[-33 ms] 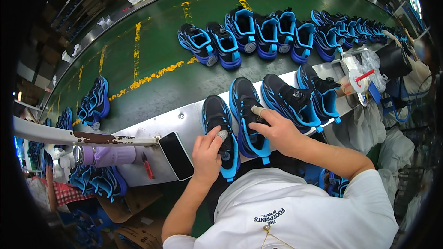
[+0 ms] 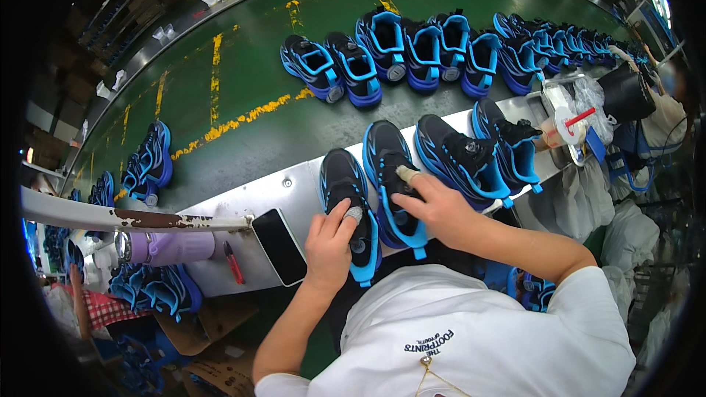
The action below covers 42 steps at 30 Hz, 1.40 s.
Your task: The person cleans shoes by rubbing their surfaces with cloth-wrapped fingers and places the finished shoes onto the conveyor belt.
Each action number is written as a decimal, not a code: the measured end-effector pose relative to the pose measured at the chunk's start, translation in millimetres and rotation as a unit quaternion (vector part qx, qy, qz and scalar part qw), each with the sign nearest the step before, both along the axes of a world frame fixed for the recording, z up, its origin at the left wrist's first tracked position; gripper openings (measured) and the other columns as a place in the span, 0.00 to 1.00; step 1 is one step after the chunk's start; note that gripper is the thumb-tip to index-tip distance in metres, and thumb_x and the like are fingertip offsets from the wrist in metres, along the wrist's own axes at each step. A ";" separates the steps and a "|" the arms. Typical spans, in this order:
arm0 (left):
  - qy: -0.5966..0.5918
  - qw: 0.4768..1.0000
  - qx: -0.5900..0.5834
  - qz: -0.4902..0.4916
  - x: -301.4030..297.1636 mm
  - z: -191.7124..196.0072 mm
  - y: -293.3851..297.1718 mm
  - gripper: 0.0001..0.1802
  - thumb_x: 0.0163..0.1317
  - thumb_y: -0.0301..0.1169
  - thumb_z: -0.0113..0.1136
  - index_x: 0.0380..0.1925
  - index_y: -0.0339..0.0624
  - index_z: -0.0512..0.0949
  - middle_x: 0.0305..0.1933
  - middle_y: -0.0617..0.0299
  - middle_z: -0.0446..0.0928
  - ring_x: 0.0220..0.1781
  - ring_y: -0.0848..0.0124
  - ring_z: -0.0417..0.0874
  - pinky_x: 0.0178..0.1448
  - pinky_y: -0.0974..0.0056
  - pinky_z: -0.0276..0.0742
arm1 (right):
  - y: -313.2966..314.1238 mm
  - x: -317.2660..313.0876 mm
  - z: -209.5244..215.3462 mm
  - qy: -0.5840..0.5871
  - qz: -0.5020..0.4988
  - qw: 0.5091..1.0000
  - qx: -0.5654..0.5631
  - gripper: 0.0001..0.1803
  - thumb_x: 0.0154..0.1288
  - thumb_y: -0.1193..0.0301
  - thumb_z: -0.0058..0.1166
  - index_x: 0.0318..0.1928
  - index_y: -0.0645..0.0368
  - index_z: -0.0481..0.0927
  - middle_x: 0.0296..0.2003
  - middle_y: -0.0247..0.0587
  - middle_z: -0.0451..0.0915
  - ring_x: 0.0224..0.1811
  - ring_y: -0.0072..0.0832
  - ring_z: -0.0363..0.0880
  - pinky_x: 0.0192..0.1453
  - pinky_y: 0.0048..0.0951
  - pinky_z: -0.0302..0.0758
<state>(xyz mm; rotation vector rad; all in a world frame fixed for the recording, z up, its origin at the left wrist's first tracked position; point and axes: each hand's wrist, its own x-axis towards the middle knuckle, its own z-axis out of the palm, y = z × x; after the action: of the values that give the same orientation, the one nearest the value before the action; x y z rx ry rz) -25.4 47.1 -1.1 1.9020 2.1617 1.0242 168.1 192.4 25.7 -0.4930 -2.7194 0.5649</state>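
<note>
Two black sneakers with bright blue trim stand side by side on a metal ledge in front of me, toes pointing away. My left hand (image 2: pixel 329 245) is closed at the opening of the left sneaker (image 2: pixel 340 169), its fingers at the tongue and collar. A greyish cover is on one of its fingers. On the second sneaker (image 2: pixel 383 140), my right hand (image 2: pixel 443 209) grips around the tongue and lacing, thumb and forefinger bent onto it. A pale cover wraps its forefinger. The undersides of both hands' fingers are partly hidden.
Two more sneakers (image 2: pixel 446 148) stand to the right on the ledge (image 2: pixel 220 209). Left are a phone (image 2: pixel 280 248), a small red tool (image 2: pixel 234 263), a purple tumbler (image 2: pixel 182 248) and a chipped white pole (image 2: pixel 88 211). Beyond, a green belt (image 2: pixel 257 51) carries many sneakers. A straw cup (image 2: pixel 565 126) stands right.
</note>
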 end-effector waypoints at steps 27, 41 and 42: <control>-0.183 0.972 -0.092 -0.111 -7.4 25.9 25.6 0.13 0.55 0.26 0.65 0.41 0.38 0.82 0.40 0.58 0.76 0.33 0.65 0.78 0.38 0.66 0.75 | 37.9 -8.2 -6.8 0.024 -0.014 0.998 -0.055 0.19 0.51 0.66 0.67 0.45 0.54 0.85 0.33 0.39 0.74 0.37 0.38 0.75 0.38 0.35 0.74; -0.183 0.971 -0.115 -0.097 9.7 38.2 39.8 0.15 0.53 0.24 0.66 0.42 0.36 0.79 0.36 0.58 0.74 0.30 0.70 0.75 0.35 0.68 0.71 | 56.9 5.2 13.0 -0.010 -0.001 0.995 -0.102 0.10 0.52 0.67 0.64 0.36 0.54 0.84 0.28 0.36 0.78 0.33 0.37 0.80 0.36 0.35 0.77; -0.144 0.983 -0.083 -0.076 15.6 40.4 40.0 0.15 0.54 0.24 0.66 0.43 0.36 0.79 0.36 0.58 0.74 0.30 0.70 0.74 0.35 0.68 0.71 | 58.3 7.8 7.9 -0.002 -0.005 0.994 -0.109 0.11 0.53 0.67 0.65 0.38 0.54 0.84 0.29 0.37 0.78 0.34 0.37 0.80 0.37 0.35 0.77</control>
<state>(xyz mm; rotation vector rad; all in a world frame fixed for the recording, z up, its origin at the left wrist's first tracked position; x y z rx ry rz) -9.8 87.1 39.3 1.6949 1.8501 0.9876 175.9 250.7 33.6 -0.5602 -2.6716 0.8637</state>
